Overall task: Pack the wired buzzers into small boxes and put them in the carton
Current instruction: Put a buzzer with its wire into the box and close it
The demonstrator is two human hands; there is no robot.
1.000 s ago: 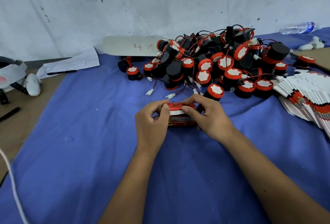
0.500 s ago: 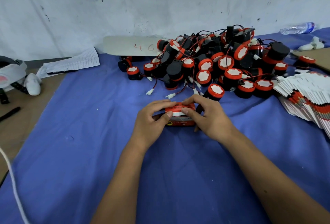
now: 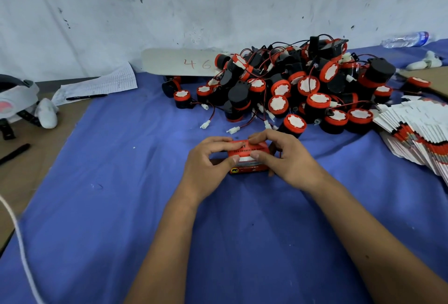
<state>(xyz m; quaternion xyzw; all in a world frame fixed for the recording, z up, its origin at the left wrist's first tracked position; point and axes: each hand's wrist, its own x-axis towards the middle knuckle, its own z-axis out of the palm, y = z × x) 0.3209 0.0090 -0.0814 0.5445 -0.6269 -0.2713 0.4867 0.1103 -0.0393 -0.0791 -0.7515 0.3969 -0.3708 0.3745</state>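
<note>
one box being closed, big pile left

left hand and right hand both pinch a small red box on the blue cloth, thumbs on its flap. looks nearly shut. heap of wired buzzers sits just behind, flat boxes stacked right. carton not in view, so most packing remains.

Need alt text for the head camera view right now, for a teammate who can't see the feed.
Two bare hands, left hand and right hand, grip a small red cardboard box over a blue cloth-covered table. Behind it lies a heap of black-and-red round wired buzzers, with a fanned stack of flat red-and-white box blanks on the right.
</note>
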